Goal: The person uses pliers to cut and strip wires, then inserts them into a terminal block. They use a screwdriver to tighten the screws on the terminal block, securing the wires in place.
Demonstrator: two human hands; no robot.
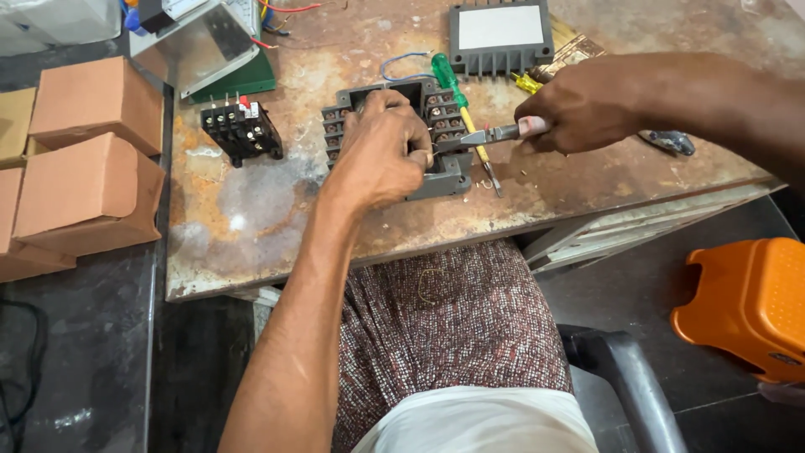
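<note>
Pliers (490,134) at grey terminal housing (444,172)

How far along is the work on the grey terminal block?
Done: the grey cover lies apart at the bench's far edge. In hand: left hand steadies the grey terminal block while right hand holds pliers at it. Left: the block's screws look in place; cover off.

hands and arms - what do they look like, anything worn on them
Both the left hand and the right hand are bare: no gloves, rings, watch or bands show. Both forearms are uncovered as far as the picture shows, with no sleeve in view.
</note>
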